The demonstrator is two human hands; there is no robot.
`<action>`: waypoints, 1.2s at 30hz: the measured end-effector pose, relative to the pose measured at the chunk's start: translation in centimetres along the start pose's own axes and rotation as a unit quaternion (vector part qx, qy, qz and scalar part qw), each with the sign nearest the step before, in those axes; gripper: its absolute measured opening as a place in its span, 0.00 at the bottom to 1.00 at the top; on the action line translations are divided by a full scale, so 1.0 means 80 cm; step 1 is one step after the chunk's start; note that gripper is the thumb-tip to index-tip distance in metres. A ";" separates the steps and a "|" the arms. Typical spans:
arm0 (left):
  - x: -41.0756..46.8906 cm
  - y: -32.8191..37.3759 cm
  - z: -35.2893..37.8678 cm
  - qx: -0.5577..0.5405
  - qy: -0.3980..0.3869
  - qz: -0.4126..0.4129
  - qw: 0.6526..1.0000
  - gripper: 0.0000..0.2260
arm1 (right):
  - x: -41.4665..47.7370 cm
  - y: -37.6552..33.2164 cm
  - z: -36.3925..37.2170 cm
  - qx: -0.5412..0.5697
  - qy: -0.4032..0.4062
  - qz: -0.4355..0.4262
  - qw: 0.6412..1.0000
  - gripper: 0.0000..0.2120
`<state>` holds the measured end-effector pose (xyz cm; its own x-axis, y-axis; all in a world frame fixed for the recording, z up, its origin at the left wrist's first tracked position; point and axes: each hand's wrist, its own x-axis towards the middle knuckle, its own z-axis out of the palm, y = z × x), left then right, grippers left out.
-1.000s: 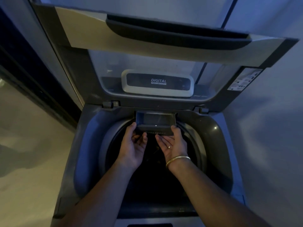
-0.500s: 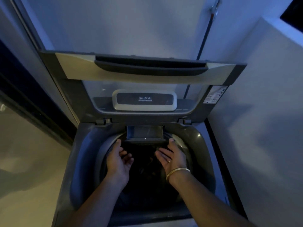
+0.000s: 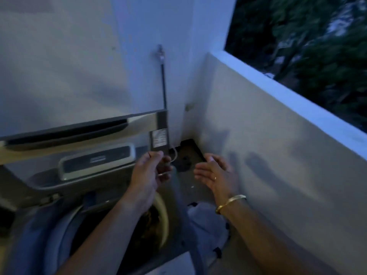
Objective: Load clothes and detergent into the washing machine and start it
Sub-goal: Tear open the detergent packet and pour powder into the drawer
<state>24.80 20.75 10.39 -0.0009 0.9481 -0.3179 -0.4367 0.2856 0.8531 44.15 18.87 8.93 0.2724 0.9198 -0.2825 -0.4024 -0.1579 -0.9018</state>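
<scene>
Washing machine [image 3: 49, 225]: fills the lower left of the view, a top loader with its lid [image 3: 79, 135] raised upright against the back wall [image 3: 69, 66].
Drum [image 3: 147, 231]: open; dark clothes show inside past the pale rim, blurred.
Lid: a dark handle recess runs along its top edge, a panel with small lettering sits lower on the glass, and a white label [image 3: 159, 138] is on its right corner.
Left hand [image 3: 149, 171]: raised above the machine's right rear corner, in front of the lid's right edge; fingers curled loosely, nothing clearly gripped, though blur makes it hard to be sure.
Right hand [image 3: 215, 174]: just right of the left hand, apart from it, palm turned inward, fingers spread and holding nothing; a ring on one finger and a gold bangle [image 3: 230, 203] at the wrist.
Gap beside the machine: a pale cloth or bag [image 3: 206, 225] lies on the floor, with a dark square object [image 3: 190, 153] in the corner beyond.
Pipe [image 3: 163, 76]: runs down the back wall behind the lid.
Low side wall [image 3: 278, 155]: to the right, with dark trees [image 3: 307, 36] beyond it.
</scene>
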 end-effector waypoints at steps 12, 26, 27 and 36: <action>-0.073 -0.106 0.403 0.186 -0.286 0.018 0.940 0.04 | -0.062 -0.280 -0.334 -0.275 0.145 -0.256 0.915 0.06; -0.154 -0.220 0.678 0.323 -0.435 0.162 0.825 0.02 | -0.160 -0.397 -0.593 -0.688 0.321 -0.237 0.607 0.13; -0.156 -0.227 0.686 0.337 -0.440 0.173 0.814 0.02 | -0.160 -0.394 -0.600 -0.706 0.317 -0.223 0.593 0.15; -0.162 -0.269 0.717 0.394 -0.417 0.182 0.798 0.05 | -0.134 -0.370 -0.626 -0.775 0.279 -0.212 0.525 0.05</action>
<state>85.81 10.31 19.89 0.7448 0.6571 0.1166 0.1582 -0.3436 0.9257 96.88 -4.34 22.28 0.4392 0.8096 0.3894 0.8753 -0.4833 0.0175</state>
